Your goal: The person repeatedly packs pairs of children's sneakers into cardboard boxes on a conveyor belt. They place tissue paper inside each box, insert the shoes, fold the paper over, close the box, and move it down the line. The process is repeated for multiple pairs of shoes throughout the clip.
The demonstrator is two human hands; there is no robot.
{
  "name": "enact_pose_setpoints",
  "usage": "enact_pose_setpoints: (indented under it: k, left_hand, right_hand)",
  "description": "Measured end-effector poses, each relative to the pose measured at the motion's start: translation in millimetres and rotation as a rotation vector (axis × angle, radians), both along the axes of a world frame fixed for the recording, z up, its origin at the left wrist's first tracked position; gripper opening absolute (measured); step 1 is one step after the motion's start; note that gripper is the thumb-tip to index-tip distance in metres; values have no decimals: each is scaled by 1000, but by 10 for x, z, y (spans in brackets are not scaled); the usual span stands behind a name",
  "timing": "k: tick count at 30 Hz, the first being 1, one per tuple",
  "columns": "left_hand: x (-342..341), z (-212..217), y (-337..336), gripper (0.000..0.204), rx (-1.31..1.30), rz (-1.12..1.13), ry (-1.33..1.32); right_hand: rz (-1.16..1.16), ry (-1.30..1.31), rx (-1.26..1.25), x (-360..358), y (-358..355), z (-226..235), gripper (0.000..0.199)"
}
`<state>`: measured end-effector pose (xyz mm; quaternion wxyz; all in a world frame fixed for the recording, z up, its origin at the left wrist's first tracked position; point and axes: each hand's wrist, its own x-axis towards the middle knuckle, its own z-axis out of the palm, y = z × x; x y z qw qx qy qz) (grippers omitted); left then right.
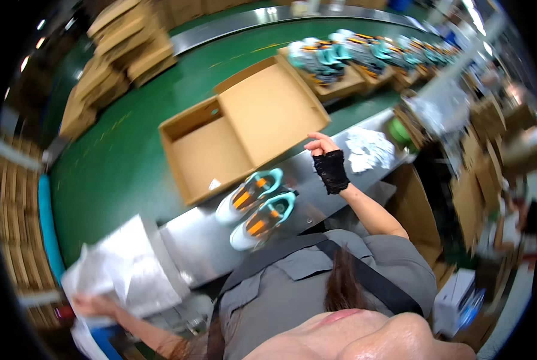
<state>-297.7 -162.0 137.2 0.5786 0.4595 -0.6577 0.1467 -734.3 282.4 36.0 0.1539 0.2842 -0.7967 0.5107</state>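
- Open brown cardboard shoebox (205,153) on the green belt, tray empty, hinged lid (271,111) laid flat to its right; small white slip in the tray's near corner
- Further brown open boxes (340,87) up the belt, holding shoes
- Stacks of flat brown cardboard (130,42) beyond the belt, upper left
- More brown cartons (478,174) piled at the right
- White and blue box (454,297) low on the right

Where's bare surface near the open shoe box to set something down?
Free: the green belt left of the open shoe box, and its strip behind the box. The steel ledge right of the pair of shoes, below the right hand, is bare. Crowded: the paper stack by the left hand, and shoe-laden boxes far right.
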Motion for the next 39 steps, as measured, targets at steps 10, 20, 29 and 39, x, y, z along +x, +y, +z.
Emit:
enact_pose_setpoints:
  k: [10, 20, 29, 39]
  left_hand:
    - [-2939, 768, 1465, 5, 343, -1161, 157]
    - [-3457, -635, 1290, 51, 301, -764, -966]
    - [-2805, -1672, -229, 86, 937, -276, -250]
    - [-3171, -2153, -199, 55, 1726, -994, 747]
  right_hand:
    - [918, -381, -126, 531, -1465, 1015, 19]
    - [68, -965, -810, -1637, -771, 120, 16]
    - [-483, -871, -557, -1698, 491, -405, 31]
    - [496, -316, 608, 614, 112, -139, 40]
